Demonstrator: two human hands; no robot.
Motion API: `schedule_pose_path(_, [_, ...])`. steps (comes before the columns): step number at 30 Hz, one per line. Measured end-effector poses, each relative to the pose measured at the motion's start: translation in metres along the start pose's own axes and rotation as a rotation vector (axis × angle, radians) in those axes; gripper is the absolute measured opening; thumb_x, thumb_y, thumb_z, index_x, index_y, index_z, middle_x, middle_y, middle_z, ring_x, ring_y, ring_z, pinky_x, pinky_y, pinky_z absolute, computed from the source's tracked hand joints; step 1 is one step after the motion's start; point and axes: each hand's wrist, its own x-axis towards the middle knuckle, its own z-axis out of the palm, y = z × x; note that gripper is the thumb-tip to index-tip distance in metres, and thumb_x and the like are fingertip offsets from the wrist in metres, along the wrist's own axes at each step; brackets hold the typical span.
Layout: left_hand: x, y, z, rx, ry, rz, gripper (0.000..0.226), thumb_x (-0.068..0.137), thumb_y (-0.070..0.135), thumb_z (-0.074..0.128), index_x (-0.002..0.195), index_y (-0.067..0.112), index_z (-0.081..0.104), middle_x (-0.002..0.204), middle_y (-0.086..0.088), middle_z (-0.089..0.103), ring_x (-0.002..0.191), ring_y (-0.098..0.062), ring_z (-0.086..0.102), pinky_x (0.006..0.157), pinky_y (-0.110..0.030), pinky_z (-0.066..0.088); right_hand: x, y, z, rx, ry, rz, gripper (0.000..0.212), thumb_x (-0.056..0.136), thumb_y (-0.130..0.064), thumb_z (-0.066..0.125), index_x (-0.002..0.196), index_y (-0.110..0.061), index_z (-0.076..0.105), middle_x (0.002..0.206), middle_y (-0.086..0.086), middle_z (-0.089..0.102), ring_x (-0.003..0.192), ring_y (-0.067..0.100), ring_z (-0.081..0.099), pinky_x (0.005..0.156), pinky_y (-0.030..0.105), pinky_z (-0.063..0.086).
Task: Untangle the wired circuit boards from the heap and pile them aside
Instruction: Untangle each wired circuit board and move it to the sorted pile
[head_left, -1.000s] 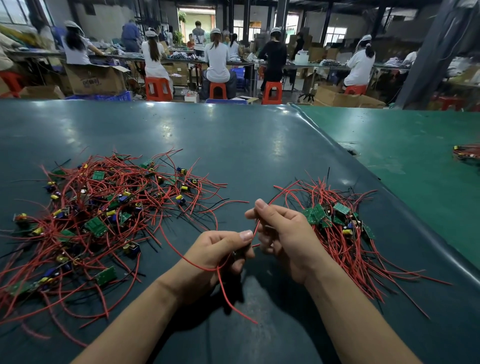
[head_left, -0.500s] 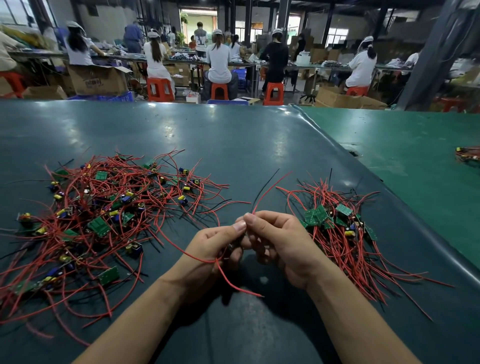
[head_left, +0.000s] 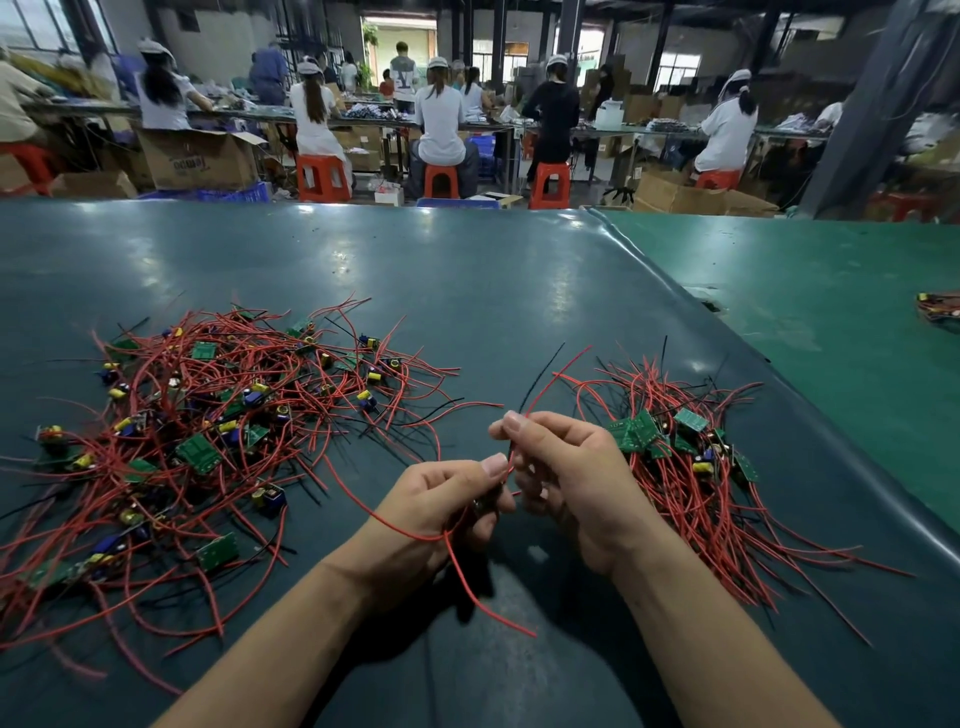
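Note:
A tangled heap (head_left: 208, 436) of small green circuit boards with red and black wires lies on the left of the dark green table. A smaller sorted pile (head_left: 675, 457) of boards and wires lies on the right. Between them, my left hand (head_left: 441, 504) grips one wired circuit board, mostly hidden inside the fingers; its red wire (head_left: 467, 577) trails toward me. My right hand (head_left: 566, 478) pinches another red wire (head_left: 545, 384) of that board between thumb and forefinger; this wire rises up and away, beside a black wire.
The dark mat (head_left: 467, 291) ends at a raised seam (head_left: 727, 353) on the right, with a lighter green table (head_left: 831, 312) beyond it. A small bundle of parts (head_left: 940, 312) lies at its right edge. Workers sit on red stools at benches far behind.
My hands have come closer together. The wires pinched in my right hand have swung up and away from the sorted pile; the red wire near my left wrist has shifted.

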Motion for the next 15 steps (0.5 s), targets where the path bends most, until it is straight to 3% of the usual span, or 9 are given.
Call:
schedule_pose_path(6, [0.004,-0.002,-0.003,0.096,-0.034,0.042,0.032,0.084,0.035,0.070,0.062,0.011,0.069,0.051,-0.002,0.051,0.044,-0.010,0.043,0.048,-0.020,0.031,0.005,0.001,-0.003,0.069,0.206,-0.097,0.025,0.091,-0.021,0.065,0.071,-0.010,0.075,0.051,-0.005,0.048,0.037,0.005,0.031,0.037,0.015,0.025])
schedule_pose_path(11, [0.000,-0.003,-0.008,0.202,-0.121,0.031,0.036,0.073,0.050,0.066,0.064,0.015,0.069,0.046,-0.001,0.048,0.043,-0.013,0.037,0.044,-0.023,0.023,0.010,-0.007,-0.016,0.207,0.413,-0.189,0.021,0.094,-0.015,0.062,0.079,0.000,0.067,0.054,-0.006,0.058,0.035,0.004,0.033,0.034,0.015,0.024])
schedule_pose_path(15, [0.001,-0.002,-0.012,0.145,-0.143,0.020,0.036,0.068,0.045,0.071,0.059,0.011,0.066,0.046,-0.006,0.042,0.041,-0.016,0.036,0.048,-0.024,0.023,0.012,-0.008,-0.022,0.296,0.542,-0.217,0.026,0.099,-0.019,0.056,0.080,-0.004,0.067,0.054,-0.006,0.051,0.035,0.005,0.032,0.035,0.014,0.023])
